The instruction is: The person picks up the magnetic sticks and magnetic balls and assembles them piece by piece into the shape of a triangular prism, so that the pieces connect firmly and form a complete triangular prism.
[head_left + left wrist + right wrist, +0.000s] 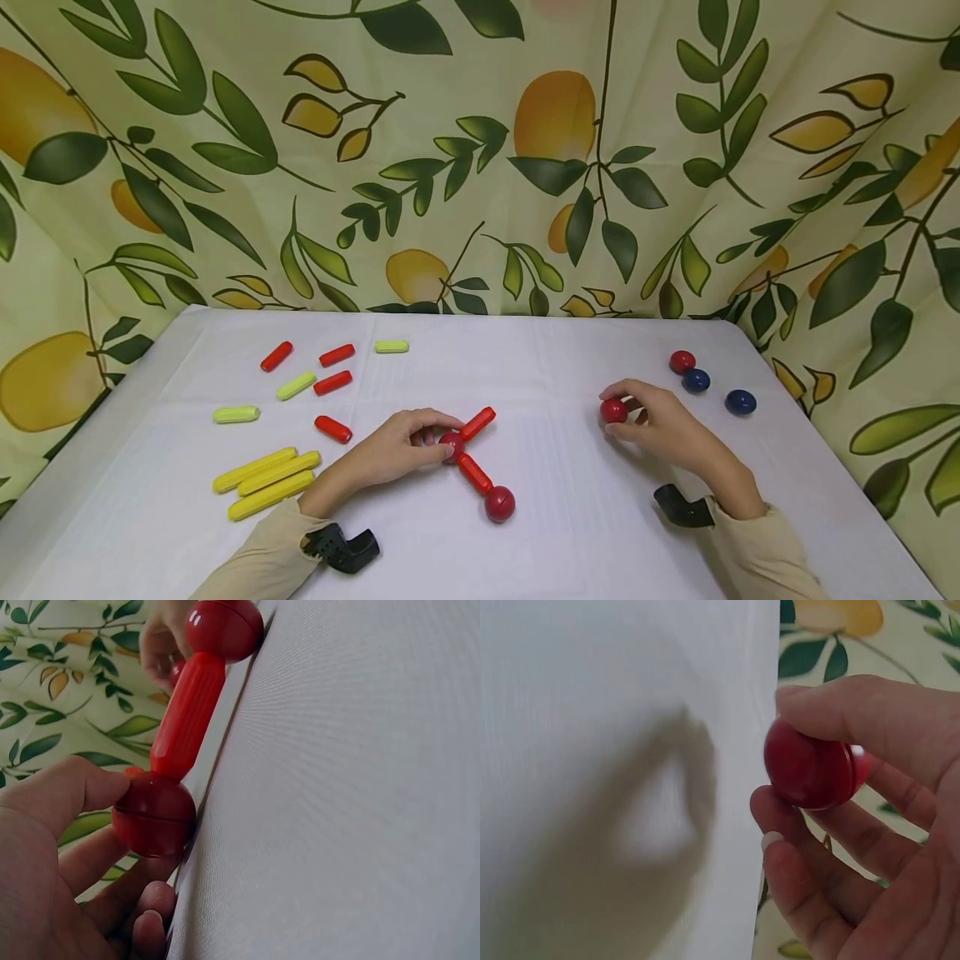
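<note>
My left hand point(408, 450) grips a dark red ball point(154, 814) between thumb and fingers. Two red rods are joined to that ball: one rod point(477, 423) points up and away, the other rod point(474, 474) runs toward me and ends in a second red ball point(499, 504). On the right side, my right hand point(663, 421) pinches a loose red ball point(810, 765) between thumb and fingers, raised over the table, its shadow showing on the cloth in the right wrist view. A seam line circles each held ball.
Behind the right hand sit a red ball point(682, 362) and two blue balls point(741, 402). Several short red rods point(333, 428) and light green rods point(236, 414) lie at the left, with three long yellow rods point(270, 495) near the left forearm. A patterned curtain point(465, 167) borders the white table point(570, 350).
</note>
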